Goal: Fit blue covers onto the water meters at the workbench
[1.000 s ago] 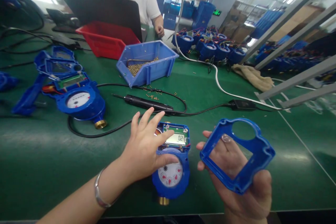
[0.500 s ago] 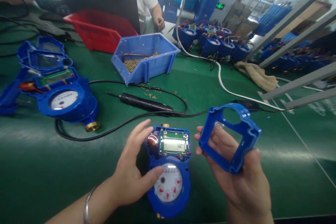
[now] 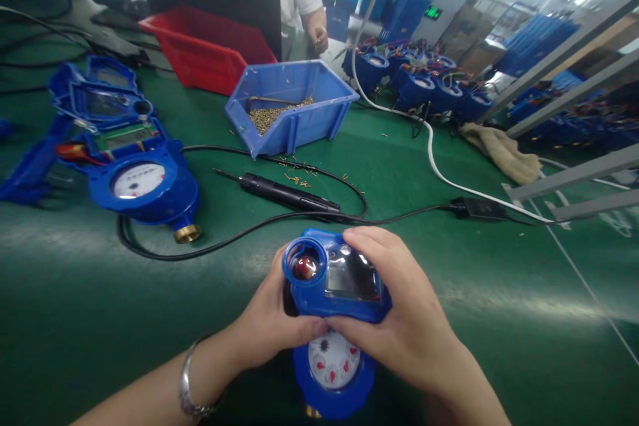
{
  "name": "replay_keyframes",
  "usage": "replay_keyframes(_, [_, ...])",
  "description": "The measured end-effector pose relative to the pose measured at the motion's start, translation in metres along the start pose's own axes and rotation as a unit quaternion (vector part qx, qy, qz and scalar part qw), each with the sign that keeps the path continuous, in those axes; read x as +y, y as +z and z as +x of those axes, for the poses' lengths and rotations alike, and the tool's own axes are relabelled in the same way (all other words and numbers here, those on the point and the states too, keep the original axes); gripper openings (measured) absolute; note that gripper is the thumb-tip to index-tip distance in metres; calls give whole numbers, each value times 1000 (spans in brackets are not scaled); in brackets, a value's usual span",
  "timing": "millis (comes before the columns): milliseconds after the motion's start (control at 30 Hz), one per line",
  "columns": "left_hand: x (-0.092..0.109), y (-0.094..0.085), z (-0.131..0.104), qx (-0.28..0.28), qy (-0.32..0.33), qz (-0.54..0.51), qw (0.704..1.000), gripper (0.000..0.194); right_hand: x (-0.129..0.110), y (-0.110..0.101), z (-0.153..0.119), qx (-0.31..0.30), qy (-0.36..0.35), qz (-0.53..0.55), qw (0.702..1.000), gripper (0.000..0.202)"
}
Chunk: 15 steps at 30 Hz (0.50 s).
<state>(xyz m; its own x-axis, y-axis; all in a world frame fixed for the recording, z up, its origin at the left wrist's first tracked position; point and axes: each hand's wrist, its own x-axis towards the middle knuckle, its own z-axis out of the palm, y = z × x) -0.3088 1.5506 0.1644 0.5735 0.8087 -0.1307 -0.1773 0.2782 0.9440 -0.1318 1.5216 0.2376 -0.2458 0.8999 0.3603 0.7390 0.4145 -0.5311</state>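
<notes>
Blue cover [image 3: 335, 279] sits on top of the water meter [image 3: 333, 363] at the near table [image 3: 74, 293] edge, long axis running away from the person. Left hand [image 3: 269, 326] and right hand [image 3: 399, 326] clasp it from opposite sides, fingers closed on the cover, thumbs meeting at its near rim
</notes>
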Motion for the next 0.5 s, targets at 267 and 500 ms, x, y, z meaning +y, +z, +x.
replay_keyframes(267, [-2,-4,5,15,-9,20,1000,98,2,-1,-3,-71,23,-38,997,64])
replay_keyframes(500, [-2,-4,2,12,-8,16,1000,99,1,1,-3,-96,56,-40,993,67])
